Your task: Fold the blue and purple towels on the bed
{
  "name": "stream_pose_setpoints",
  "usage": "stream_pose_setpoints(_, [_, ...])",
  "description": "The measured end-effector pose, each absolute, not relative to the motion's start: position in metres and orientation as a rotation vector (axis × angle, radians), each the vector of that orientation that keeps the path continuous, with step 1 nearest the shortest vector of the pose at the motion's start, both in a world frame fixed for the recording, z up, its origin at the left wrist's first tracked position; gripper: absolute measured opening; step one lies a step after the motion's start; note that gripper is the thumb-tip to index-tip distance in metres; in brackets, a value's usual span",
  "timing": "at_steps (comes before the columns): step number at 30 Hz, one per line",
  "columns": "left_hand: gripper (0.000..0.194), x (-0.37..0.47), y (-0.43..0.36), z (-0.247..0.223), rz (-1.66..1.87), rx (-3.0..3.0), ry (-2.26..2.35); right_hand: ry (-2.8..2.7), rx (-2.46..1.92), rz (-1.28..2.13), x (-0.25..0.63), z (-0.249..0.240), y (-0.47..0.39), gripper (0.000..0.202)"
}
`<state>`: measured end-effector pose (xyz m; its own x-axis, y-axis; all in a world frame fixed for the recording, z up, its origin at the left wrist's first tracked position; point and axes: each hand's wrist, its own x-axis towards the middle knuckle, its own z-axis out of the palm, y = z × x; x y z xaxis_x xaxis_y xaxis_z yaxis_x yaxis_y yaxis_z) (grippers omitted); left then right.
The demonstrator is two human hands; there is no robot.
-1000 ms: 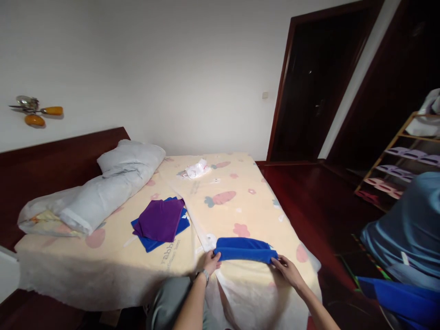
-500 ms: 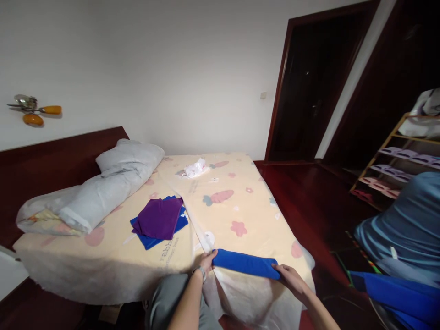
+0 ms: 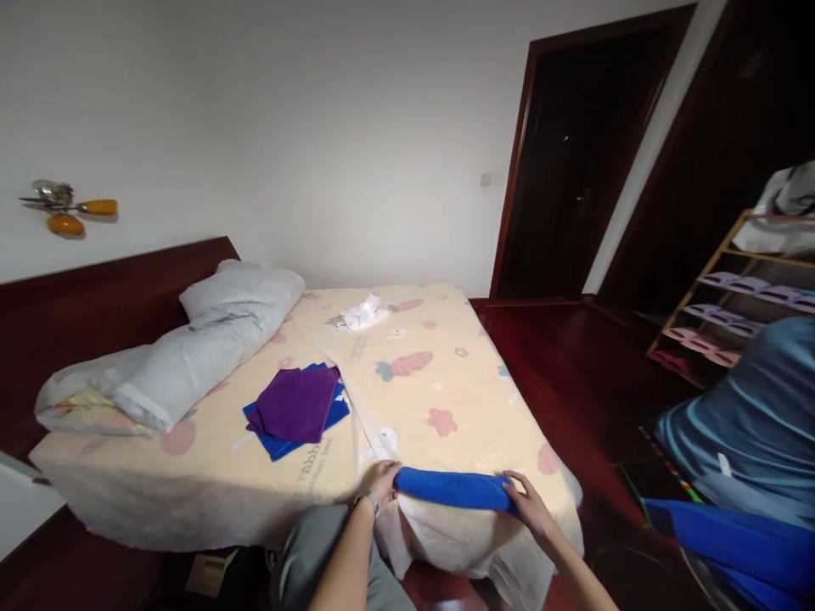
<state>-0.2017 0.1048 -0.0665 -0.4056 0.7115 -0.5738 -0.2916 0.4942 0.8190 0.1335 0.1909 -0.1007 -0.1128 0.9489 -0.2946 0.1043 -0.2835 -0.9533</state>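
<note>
Narrow blue cloth (image 3: 453, 489) spans the near edge of the bed (image 3: 407, 407)

Your left hand (image 3: 385, 482) grasps the left end of the narrow blue cloth, thumb and fingers closed on it, and a watch (image 3: 373, 501) circles that wrist. Your right hand (image 3: 527, 502) grasps the opposite end, its fingers at the corner. Between them the cloth makes a slim band, its right end slightly nearer to you than its left, where the bed's patterned cover (image 3: 191, 505) drops down the side. Your grey trouser leg (image 3: 318, 547) shows below your left hand.

Well to the left, a purple cloth (image 3: 296, 406) lies on top of a second blue cloth (image 3: 278, 448), whose corners stick out from under it. Farther back you have a crumpled white item (image 3: 362, 312), not clear enough to identify. A grey bundle of bedding (image 3: 210, 361) lies along the dark headboard (image 3: 115, 293). Off the bed to your right hangs a mass of folded blue fabric (image 3: 757, 416), and behind it a wooden rack (image 3: 720, 254) holds rows of slippers (image 3: 694, 341)
</note>
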Motion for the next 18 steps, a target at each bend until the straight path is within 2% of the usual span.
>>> stream_pose_setpoints(6, [0.040,-0.206,0.098,-0.050,1.093,0.354,1.471,-1.126,-1.362,1.726,0.138,-0.088,0.186,0.053])
stream_pose_setpoints(9, [0.049,-0.207,0.098,-0.050,1.132,0.359,1.445,-1.044,-1.190,1.899,0.146,-0.080,0.179,0.063])
stream_pose_setpoints(12, [0.055,-0.205,0.099,-0.055,1.142,0.418,1.464,-1.180,-1.171,1.789,0.148,-0.080,0.176,0.070])
stream_pose_setpoints(15, [0.050,-0.201,0.101,-0.061,1.095,0.469,1.564,-1.297,-1.245,1.585,0.142,-0.083,0.179,0.054])
stream_pose_setpoints(18, [0.041,-0.201,0.106,-0.067,1.101,0.507,1.580,-1.301,-1.295,1.566,0.135,-0.081,0.184,0.043])
